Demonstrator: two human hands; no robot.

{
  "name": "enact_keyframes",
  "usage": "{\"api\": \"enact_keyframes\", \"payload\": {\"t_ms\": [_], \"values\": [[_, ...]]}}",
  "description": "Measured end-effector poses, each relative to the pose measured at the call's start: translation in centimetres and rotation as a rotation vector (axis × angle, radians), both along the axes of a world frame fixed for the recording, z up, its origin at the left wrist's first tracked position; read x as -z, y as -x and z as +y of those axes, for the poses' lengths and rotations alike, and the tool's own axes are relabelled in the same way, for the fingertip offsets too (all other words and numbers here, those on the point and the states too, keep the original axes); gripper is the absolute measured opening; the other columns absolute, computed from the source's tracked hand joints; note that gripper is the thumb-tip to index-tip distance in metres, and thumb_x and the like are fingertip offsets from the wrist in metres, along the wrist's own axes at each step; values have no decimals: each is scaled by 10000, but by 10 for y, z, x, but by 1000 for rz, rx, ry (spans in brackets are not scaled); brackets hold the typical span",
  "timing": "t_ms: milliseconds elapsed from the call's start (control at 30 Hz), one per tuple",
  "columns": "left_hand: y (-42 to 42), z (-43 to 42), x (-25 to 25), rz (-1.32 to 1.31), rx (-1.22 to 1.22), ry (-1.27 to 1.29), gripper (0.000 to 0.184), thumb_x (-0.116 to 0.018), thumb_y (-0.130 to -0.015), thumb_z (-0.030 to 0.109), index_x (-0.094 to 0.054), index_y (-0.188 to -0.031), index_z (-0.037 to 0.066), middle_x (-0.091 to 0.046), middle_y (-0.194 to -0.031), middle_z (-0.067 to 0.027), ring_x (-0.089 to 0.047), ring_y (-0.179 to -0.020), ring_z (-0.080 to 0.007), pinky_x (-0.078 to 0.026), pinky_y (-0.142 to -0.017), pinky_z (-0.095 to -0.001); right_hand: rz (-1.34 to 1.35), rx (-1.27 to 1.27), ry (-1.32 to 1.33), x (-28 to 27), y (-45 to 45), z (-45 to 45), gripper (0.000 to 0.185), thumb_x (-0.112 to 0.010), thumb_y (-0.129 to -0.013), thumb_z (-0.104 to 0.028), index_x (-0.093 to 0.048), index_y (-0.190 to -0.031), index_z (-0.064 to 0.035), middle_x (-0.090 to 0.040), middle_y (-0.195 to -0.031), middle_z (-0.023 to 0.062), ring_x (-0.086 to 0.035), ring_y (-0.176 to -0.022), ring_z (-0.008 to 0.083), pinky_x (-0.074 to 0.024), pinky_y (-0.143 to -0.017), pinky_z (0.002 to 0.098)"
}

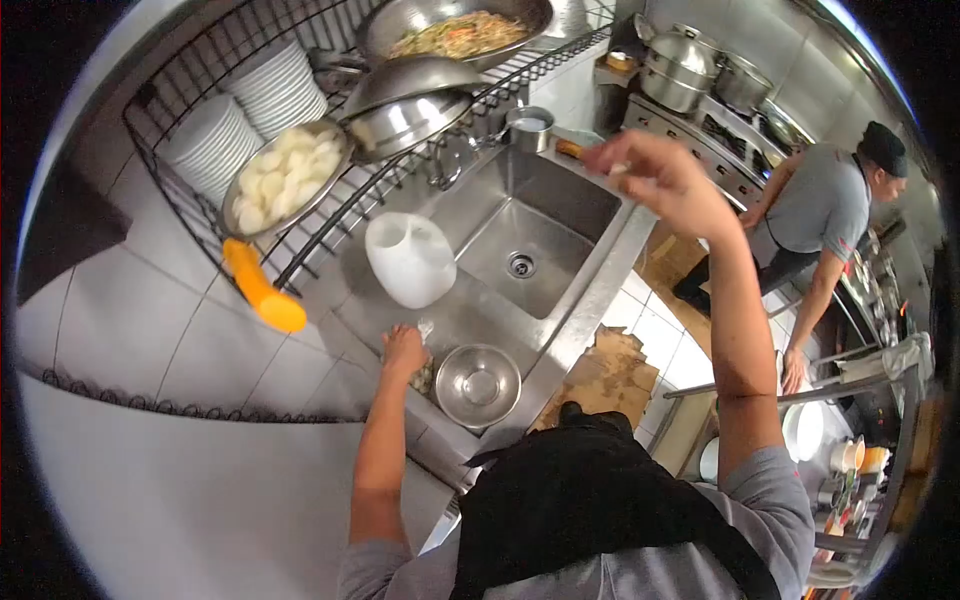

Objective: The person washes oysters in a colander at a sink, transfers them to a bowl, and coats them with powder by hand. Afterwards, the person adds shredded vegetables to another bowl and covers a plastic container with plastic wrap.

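Observation:
My left hand (403,352) is closed at the counter beside the sink, pinching what looks like a clear plastic bag (427,328). Small greenish-brown pieces (423,378) show just below it, partly hidden by the hand and a steel bowl (479,387). That bowl stands right of the hand with nothing visible inside. Raised over the sink's right edge, my right hand (665,180) is blurred; its fingers are bent around a small pale thing too smeared to name. A white plastic jug (410,260) with a cut-open top stands beyond my left hand.
The steel sink (560,215) lies ahead, with a small pot (529,128) by the faucet. Above hangs a wire rack (330,228) with stacked plates (212,150), peeled pale pieces in a bowl (290,180) and a wok (455,30) of food. Another person (820,200) works at right.

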State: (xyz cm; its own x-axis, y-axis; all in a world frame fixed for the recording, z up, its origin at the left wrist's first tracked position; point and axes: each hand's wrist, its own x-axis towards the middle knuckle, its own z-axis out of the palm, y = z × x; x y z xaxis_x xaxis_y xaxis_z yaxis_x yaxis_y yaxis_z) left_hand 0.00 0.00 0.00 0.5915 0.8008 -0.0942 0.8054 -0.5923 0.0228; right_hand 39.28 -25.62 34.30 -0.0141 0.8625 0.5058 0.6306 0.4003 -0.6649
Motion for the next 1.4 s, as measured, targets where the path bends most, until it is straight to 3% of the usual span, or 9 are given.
{"api": "enact_keyframes", "payload": {"t_ms": [100,267,433,633,967,1167,1233,1300,1400], "values": [[-6,-29,-8,-329,27,68,288,-761,-722,150,-695,-965,10,-638,-1066,-216,-573,-1086,-400,-460,-916,-527,-137,64,284,39,-53,-7,220,-693,-902,-74,-685,-1116,-21,-719,-1035,54,-669,-963,130,-534,-853,311],[29,-20,-13,-596,-94,-19,208,-746,-751,102,-598,-835,-18,-601,-917,-193,-575,-925,-412,-453,-812,-501,72,370,-211,22,-112,59,205,-684,-896,-50,-667,-1096,-5,-730,-922,72,-694,-912,146,-555,-828,305],[13,-47,-7,-687,-257,-74,215,-750,-773,87,-579,-847,-20,-603,-926,-204,-566,-943,-422,-450,-810,-498,-582,444,-684,-63,-163,171,535,-773,-807,-158,-554,-1293,-114,-530,-1365,157,-491,-1291,369,-432,-1073,465],[-6,-53,4,-936,-568,-135,228,-747,-759,80,-588,-861,-49,-610,-842,-172,-582,-767,-299,-475,-739,-421,-1018,293,-538,-108,-224,276,1100,-866,-644,-151,-276,-1568,-248,-287,-1599,198,-264,-1479,437,-287,-1167,582],[-53,-83,-37,-967,-933,-443,277,-741,-854,80,-485,-798,-13,-530,-664,-105,-492,-638,-232,-433,-614,-399,-974,450,-660,-109,-269,339,915,-633,-813,-68,-211,-1599,-273,-199,-1629,252,-270,-1451,535,-367,-1046,707],[-54,-87,-53,-1124,-876,-563,212,-665,-907,46,-464,-842,18,-465,-720,-50,-427,-681,-171,-409,-648,-342,-591,538,-775,-146,-303,365,737,-496,-816,33,-369,-1525,-125,-364,-1534,306,-409,-1396,469,-474,-1072,476],[-45,-85,-44,-1303,-798,-613,194,-644,-924,38,-464,-854,17,-475,-737,-33,-439,-698,-155,-407,-658,-324,-460,478,-633,-157,-315,359,907,-745,-864,-289,-225,-1593,-147,-192,-1630,271,-203,-1502,453,-271,-1220,456],[-61,-94,-65,-1424,-691,-647,115,-616,-948,29,-510,-914,0,-533,-799,-31,-487,-751,-133,-423,-698,-285,-798,789,-864,-144,-364,398,852,-712,-884,-360,-281,-1548,-42,-237,-1585,331,-295,-1456,457,-328,-1179,480],[-52,-101,-71,-1367,-761,-624,108,-630,-933,51,-570,-980,-25,-570,-831,-45,-516,-771,-129,-436,-691,-287,-468,395,-1225,-133,-315,290,796,-444,-733,116,-430,-1506,-74,-377,-1571,215,-420,-1423,366,-323,-1186,433]]}}
